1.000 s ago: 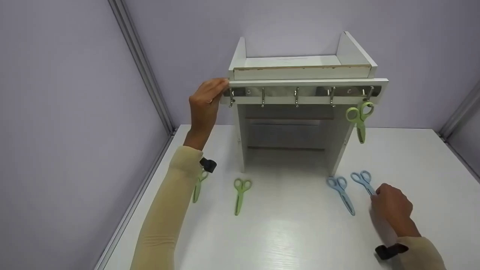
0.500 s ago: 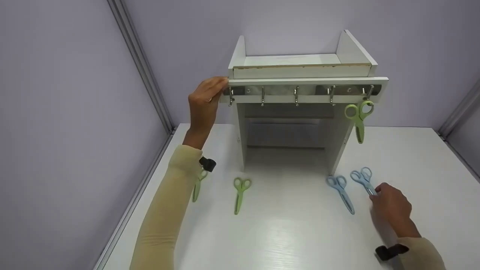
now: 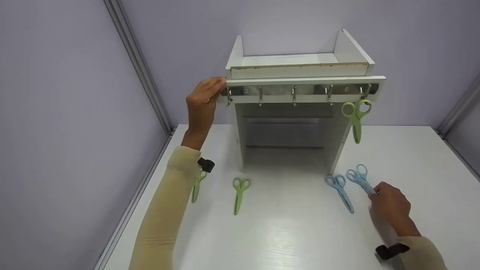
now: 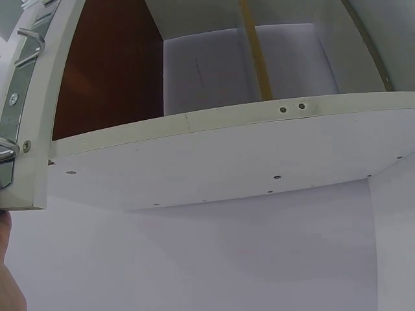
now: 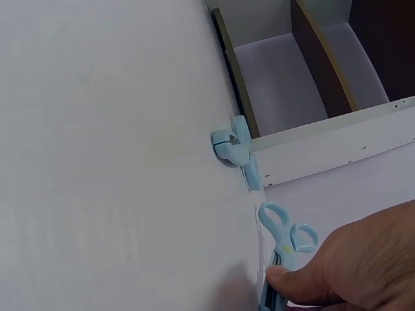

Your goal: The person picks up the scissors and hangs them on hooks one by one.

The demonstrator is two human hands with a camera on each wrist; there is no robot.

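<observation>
Right hand [image 3: 390,206] low on the white table [image 3: 292,240], fingers pinching the blades of a blue pair of scissors [image 3: 359,179], which lies just beside a second blue pair [image 3: 339,187]. Left hand [image 3: 202,99] grips the left end of the hook rail [image 3: 300,92] on the white shelf unit [image 3: 300,67]. Green scissors [image 3: 355,116] hang from the rightmost hook.

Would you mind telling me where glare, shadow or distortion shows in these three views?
Head view: soft glare on the table, shadow under the shelf unit, edges slightly bowed. Left wrist view: shelf underside dim, steeply tilted. Right wrist view: evenly lit, right hand casting faint shadow beside the blue scissors.
</observation>
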